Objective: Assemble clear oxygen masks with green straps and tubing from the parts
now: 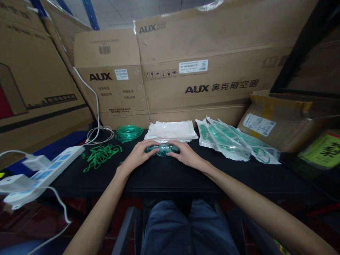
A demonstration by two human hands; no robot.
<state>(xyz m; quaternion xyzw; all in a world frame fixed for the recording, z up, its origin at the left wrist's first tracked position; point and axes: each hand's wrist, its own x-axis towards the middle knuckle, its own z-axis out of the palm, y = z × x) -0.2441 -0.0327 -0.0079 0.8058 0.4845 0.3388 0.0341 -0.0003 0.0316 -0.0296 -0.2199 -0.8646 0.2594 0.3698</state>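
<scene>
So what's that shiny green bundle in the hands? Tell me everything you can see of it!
The shiny green bundle looks like see-through green plastic, with bright glints across its middle. It stretches sideways between the left hand and the right hand, which grip its two ends, thumbs on the near side. It is nearer than the white packets, over the black table; whether it touches the table I cannot tell. Hands partly hide its ends.

The green bundle (163, 150) is partly covered by the left hand (140, 152) and right hand (186, 153). The yellow label (322, 149) is cut by the right edge; print on the tilted white label (259, 124) is blurred.
</scene>
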